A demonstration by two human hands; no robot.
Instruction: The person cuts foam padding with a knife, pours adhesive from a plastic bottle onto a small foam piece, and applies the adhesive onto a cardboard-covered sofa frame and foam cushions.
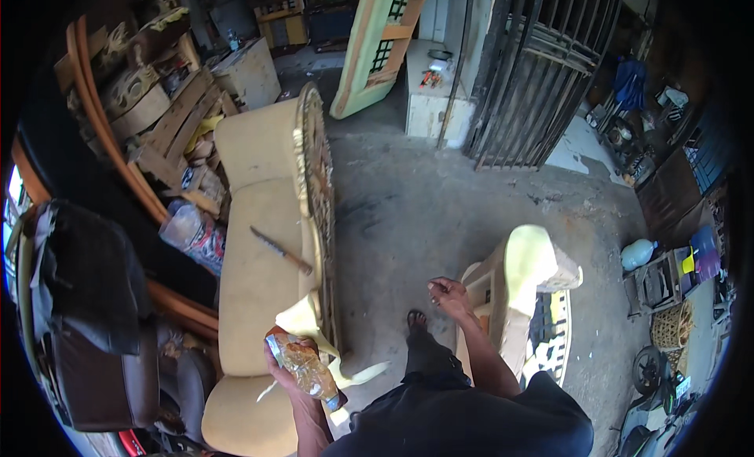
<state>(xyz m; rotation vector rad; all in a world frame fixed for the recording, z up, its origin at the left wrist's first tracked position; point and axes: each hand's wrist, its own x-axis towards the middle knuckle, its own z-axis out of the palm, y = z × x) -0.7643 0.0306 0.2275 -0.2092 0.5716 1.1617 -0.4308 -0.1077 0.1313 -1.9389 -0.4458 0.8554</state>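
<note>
My left hand (283, 375) is closed around a crumpled clear plastic bottle (308, 366) with amber-brown contents, tilted over the near end of the beige sofa. Pale yellow foam pieces (300, 319) lie right beside it, one thin strip sticking out to the right. Farther up the beige sofa (255, 300) rests a knife (280, 249) with a wooden handle. Over the floor, next to an upholstered frame (514, 292), is my right hand (451, 297). Its fingers are curled together; whether anything small sits in them is hidden.
Scrap wood and carved pieces (169, 111) are piled behind the sofa. A dark padded seat (90, 323) stands at the left. A green-edged frame (377, 56) leans at the back, near a metal gate (542, 80). A basket (670, 325) and a blue bottle (638, 254) are far right.
</note>
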